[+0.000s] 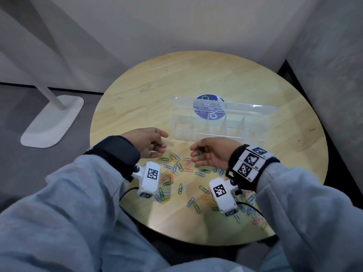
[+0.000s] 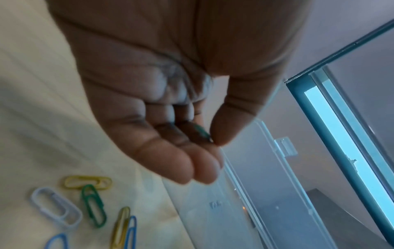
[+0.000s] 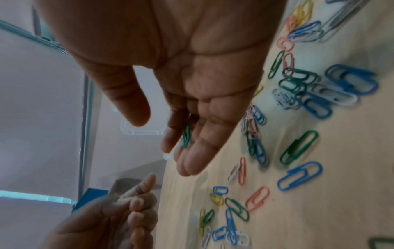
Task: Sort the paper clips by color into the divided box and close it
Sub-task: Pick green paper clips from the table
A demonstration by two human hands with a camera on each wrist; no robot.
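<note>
A clear divided box point(image 1: 212, 127) stands open at the table's middle, its lid point(image 1: 245, 110) tipped back. Coloured paper clips point(image 1: 176, 169) lie scattered between the box and me. My right hand point(image 1: 204, 154) hovers palm up just before the box, with a green paper clip point(image 1: 199, 153) held among its curled fingers; in the right wrist view that green clip point(image 3: 186, 134) sits between the index and middle fingers. My left hand point(image 1: 155, 143) hovers left of it. In the left wrist view its thumb pinches another green clip point(image 2: 201, 131) against the fingers.
The round wooden table point(image 1: 196, 75) stands in a corner between walls. A blue sticker point(image 1: 209, 99) shows through the box. More clips point(image 1: 249, 203) lie near the front right edge. A white stand base point(image 1: 53, 122) rests on the floor to the left.
</note>
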